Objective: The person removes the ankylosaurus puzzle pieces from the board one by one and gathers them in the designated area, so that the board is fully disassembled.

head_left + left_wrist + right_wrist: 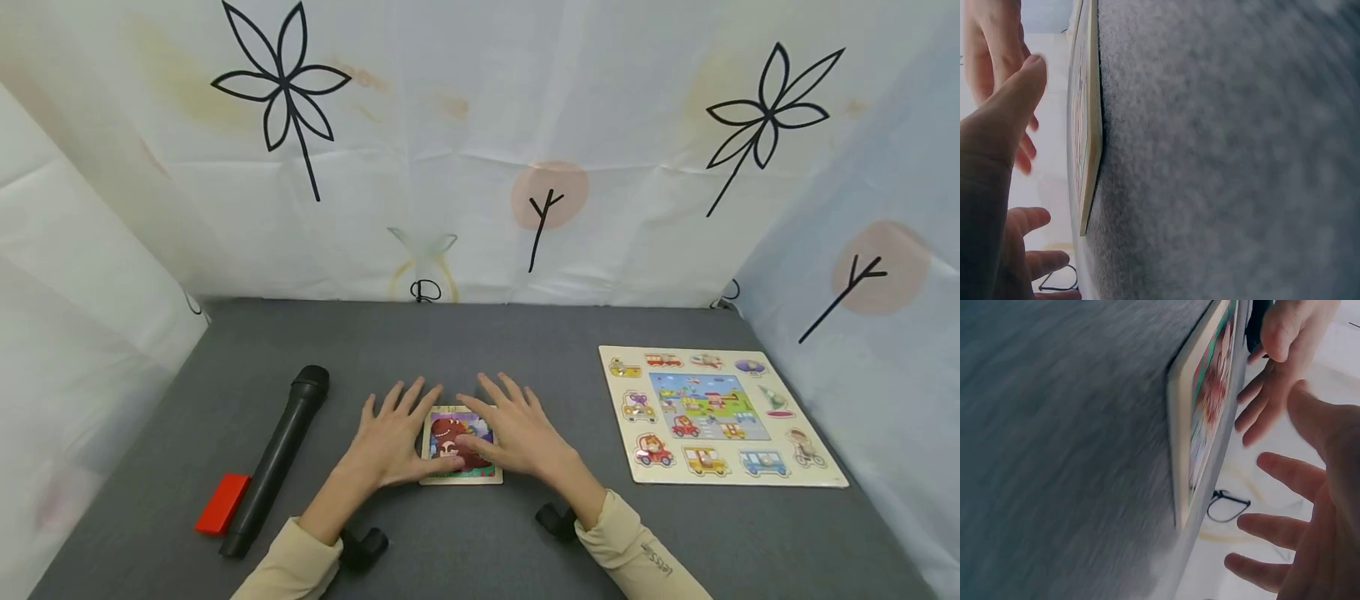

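Observation:
A small wooden picture puzzle with a red-brown dinosaur lies flat on the grey table, partly hidden by both hands in the head view. My left hand spreads its fingers over the left side of the puzzle. Across from it, my right hand is spread the same way over the right side. Both wrist views show a gap between the hands and the puzzle's pale edge. The two thumbs point toward each other above the picture, and neither hand holds anything.
At the left lies a black microphone, with a red block beside its lower end. A larger wooden vehicle puzzle board lies to the right. White printed cloth walls the table's back and sides.

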A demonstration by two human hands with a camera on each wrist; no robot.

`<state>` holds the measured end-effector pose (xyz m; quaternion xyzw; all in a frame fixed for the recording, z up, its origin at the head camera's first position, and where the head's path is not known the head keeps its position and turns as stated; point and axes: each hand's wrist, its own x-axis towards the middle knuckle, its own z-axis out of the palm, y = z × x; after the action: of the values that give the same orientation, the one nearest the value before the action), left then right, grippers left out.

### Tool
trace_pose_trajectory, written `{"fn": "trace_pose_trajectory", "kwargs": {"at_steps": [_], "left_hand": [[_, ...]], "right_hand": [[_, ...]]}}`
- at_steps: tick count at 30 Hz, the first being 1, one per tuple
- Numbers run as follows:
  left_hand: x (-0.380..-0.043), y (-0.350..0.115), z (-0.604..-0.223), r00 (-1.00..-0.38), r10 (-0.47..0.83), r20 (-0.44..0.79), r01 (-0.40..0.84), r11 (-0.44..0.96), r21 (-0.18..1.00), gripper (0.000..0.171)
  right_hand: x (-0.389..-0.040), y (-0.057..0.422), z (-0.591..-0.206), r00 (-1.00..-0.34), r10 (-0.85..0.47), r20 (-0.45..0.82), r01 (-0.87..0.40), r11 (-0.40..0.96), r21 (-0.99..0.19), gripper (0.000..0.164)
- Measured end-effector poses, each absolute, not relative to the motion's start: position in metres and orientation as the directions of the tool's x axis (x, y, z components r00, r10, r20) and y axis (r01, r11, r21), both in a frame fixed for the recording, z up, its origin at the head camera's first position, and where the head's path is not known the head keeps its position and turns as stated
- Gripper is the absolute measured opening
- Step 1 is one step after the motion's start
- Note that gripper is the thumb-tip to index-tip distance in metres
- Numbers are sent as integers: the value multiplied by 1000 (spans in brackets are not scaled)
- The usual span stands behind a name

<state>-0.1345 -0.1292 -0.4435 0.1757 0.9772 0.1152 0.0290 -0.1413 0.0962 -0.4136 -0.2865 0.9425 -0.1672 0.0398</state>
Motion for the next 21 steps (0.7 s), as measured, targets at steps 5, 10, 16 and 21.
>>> {"fn": "trace_pose_trajectory", "kwargs": {"at_steps": [5, 10, 16, 21], "left_hand": [[-135, -129, -443, -933, 356, -57, 330, 906, 263, 118], [-134, -130, -443, -925, 366, -101, 323, 899, 296, 125], [-134, -132, -444, -922, 374, -98, 329, 893, 307, 126], [-134, -132, -444, -923, 370, -101, 322, 891, 320, 125]], "right_hand": [[-145, 78, -415, -811, -579, 80, -562, 735, -380, 39], [-148, 63, -419, -817, -566, 108, -562, 743, -363, 30], [-151, 54, -421, -840, -537, 74, -518, 754, -405, 29], [-154, 51, -423, -853, -521, 29, -479, 759, -441, 29]]}}
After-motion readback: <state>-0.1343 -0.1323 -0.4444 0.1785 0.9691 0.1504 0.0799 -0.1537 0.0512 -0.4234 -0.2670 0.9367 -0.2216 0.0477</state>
